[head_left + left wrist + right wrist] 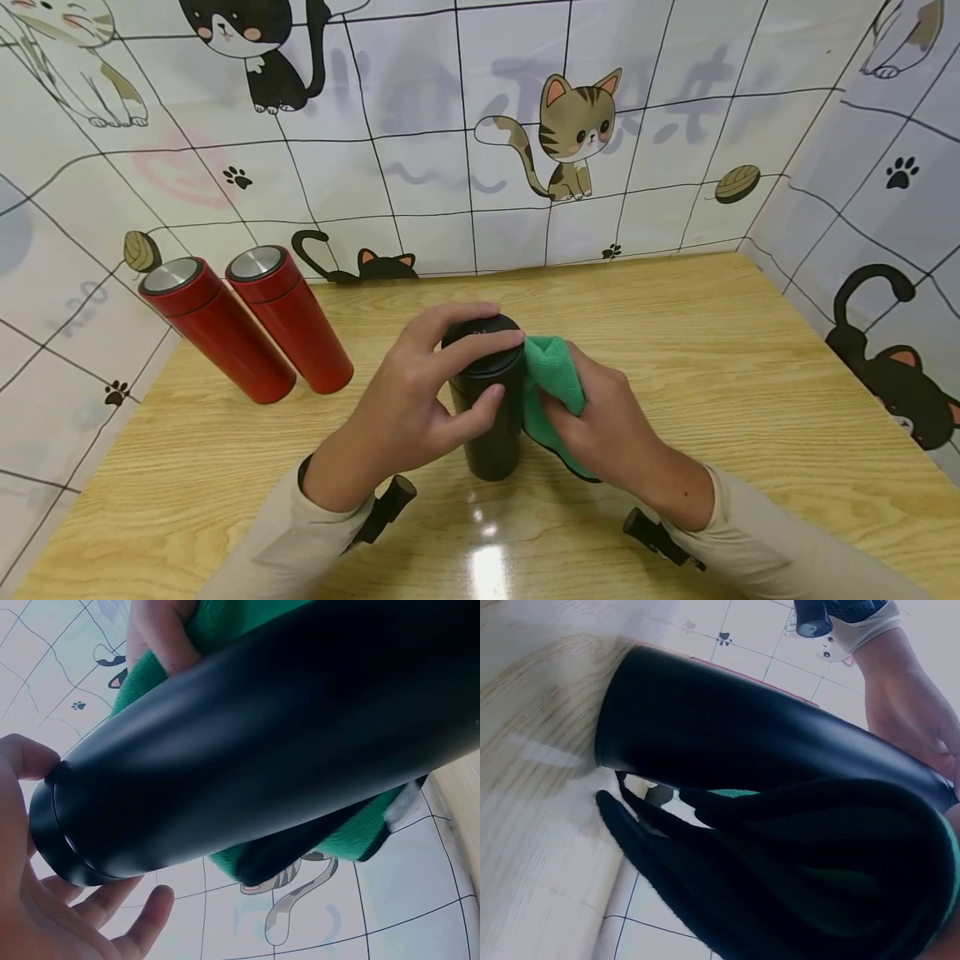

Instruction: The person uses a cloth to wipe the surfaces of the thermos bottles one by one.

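A black thermos bottle [487, 425] stands upright on the table in front of me. My left hand [420, 387] grips it round the lid, fingers over the top and thumb at the near side. In the left wrist view those fingers curl about the lid end of the thermos [225, 757]. My right hand [611, 417] holds a bunched green cloth [551, 383] with a dark edge against the bottle's right side. The right wrist view shows the folded cloth [817, 862] along the thermos [727, 720], whose base is on the tabletop.
Two red thermos bottles [225, 333] with silver-topped lids stand side by side at the back left of the wooden table [675, 333]. Behind and at both sides rise white walls [420, 175] with a grid and cartoon cats. Dark wrist devices [386, 508] sit at both cuffs.
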The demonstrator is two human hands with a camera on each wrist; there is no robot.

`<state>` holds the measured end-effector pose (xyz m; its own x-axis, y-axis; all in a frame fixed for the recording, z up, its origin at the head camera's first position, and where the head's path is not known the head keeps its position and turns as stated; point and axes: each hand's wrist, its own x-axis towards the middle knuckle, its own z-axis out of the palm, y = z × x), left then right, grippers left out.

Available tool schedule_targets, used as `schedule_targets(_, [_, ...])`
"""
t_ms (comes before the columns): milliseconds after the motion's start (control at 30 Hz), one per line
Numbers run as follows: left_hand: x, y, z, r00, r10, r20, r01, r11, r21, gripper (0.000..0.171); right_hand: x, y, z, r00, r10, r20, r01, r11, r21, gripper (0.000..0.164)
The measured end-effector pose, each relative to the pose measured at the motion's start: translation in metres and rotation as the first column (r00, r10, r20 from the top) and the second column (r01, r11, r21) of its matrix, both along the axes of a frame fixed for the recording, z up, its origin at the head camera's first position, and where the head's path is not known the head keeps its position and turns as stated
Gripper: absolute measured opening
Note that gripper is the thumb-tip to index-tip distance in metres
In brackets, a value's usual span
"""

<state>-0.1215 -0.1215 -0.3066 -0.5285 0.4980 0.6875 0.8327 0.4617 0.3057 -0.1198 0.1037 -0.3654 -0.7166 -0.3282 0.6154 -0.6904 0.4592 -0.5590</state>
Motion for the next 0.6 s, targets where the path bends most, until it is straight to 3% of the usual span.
schedule_targets(167, [0.0003,0.0007,-0.0008,1.0,-0.026,-0.005,0.026,1.0,0.003,0.038,-0.001,-0.0008,-0.0007,0.999,0.015,0.035,-0.016,0.999,0.033,0.03])
schedule_targets(400, [-0.0008,0.0032,-0.001,0.997,-0.069,-0.015,0.069,0.998,0.0,0.039,0.0012,-0.0001,-0.0004,1.0,-0.012,0.0,0.012,1.0,-0.022,0.038])
schedule_targets(600, [-0.0016,0.0034,-0.0028,0.997,-0.075,-0.012,0.075,0.997,-0.013,0.054,-0.0007,-0.0013,0.0006,0.996,0.048,0.082,-0.049,0.999,0.021,0.036])
